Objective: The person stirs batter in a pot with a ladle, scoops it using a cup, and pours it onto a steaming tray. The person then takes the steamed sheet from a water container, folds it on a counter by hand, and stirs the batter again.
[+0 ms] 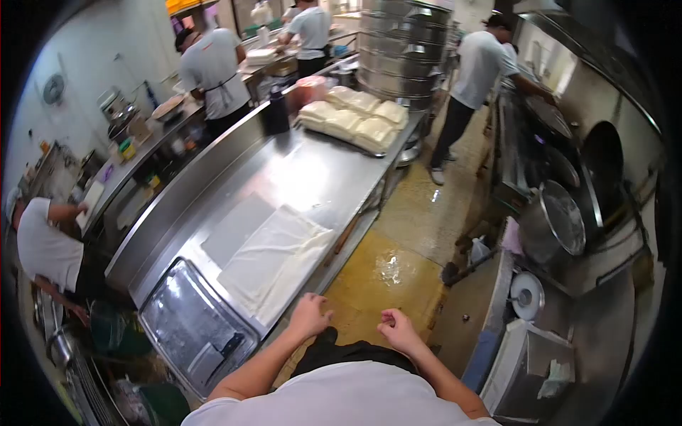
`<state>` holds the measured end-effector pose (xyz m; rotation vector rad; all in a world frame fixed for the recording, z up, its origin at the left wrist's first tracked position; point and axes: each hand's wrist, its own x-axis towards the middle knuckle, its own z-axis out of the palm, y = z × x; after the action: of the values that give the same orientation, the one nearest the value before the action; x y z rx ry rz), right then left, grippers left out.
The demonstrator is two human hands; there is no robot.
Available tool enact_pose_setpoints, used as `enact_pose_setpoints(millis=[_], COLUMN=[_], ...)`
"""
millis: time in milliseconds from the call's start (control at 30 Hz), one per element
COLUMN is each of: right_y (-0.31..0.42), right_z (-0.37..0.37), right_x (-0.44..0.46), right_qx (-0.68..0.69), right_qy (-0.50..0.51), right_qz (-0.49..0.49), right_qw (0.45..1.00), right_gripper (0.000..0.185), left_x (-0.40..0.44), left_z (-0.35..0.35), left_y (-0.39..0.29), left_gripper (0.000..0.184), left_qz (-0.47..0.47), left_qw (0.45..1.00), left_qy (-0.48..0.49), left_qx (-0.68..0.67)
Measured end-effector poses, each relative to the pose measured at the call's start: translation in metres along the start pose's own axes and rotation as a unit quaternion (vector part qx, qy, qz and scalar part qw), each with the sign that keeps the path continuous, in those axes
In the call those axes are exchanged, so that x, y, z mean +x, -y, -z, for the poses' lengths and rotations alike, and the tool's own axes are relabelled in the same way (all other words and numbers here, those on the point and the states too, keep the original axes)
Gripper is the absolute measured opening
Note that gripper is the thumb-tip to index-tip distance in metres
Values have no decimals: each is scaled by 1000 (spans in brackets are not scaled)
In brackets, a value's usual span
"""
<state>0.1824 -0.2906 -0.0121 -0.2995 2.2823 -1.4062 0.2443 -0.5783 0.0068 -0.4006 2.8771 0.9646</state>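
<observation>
My left hand [310, 316] hovers by the front edge of the steel table, its fingers loosely bent and apart with nothing in them. A thin white cloth or sheet [277, 263] lies flat on the tabletop beside it, slightly wrinkled. My right hand [398, 331] is over the floor in front of my body, fingers loosely curled, thumb apart, holding nothing I can see. Left of the sheet sits a shiny metal tray [188, 305]. A flat rectangular blade with a dark handle [207, 361] rests in the tray's near end.
Plastic-wrapped pale blocks [348, 117] fill a tray at the table's far end, before tall stacked steamers [401, 50]. A wet yellowish floor [387, 263] runs along the right. Woks and a large pot [558, 216] line the right wall. Several people in white shirts stand around.
</observation>
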Motion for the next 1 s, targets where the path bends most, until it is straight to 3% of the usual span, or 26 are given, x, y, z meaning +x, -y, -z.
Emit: enact_pose_setpoints(millis=[67, 167, 300, 433, 533, 633, 733, 833, 900, 1000], right_y=[14, 38, 66, 122, 166, 185, 169, 137, 131, 121], right_z=[-28, -65, -113, -154, -191, -223, -229, -201, -170, -124], right_x=[17, 37, 63, 89, 100, 138, 197, 246, 252, 249], right_qx=[-2, -22, -68, -175, -210, -299, -454, -503, -491, -525], right_qy=[27, 67, 129, 178, 108, 102, 130, 62, -19, -114], right_qz=[3, -1, 4, 49, 265, 445, 393, 377, 372, 298], right_qw=[1000, 998, 989, 967, 935, 838, 789, 776, 788, 789], right_gripper=[44, 44, 44, 44, 45, 48, 43, 28, 8, 9], left_x=[-9, -21, -28, -28, -25, -15, -8, -1, 3, 10], left_z=[22, 49, 50, 45, 71, 99, 134, 151, 149, 118], left_y=[46, 97, 150, 159, 140, 138, 128, 124, 120, 120], left_gripper=[49, 50, 42, 23, 13, 12, 24, 36, 40, 41], left_qz=[53, 132, 92, 50, 41, -15, 48, 124, 84, -6], left_qw=[995, 980, 988, 995, 989, 967, 968, 992, 994, 996], left_qy=[-71, -87, -45, -64, -131, -219, -168, -20, 53, 90], left_qx=[40, 118, 117, 64, -52, -132, -180, 12, 41, 1])
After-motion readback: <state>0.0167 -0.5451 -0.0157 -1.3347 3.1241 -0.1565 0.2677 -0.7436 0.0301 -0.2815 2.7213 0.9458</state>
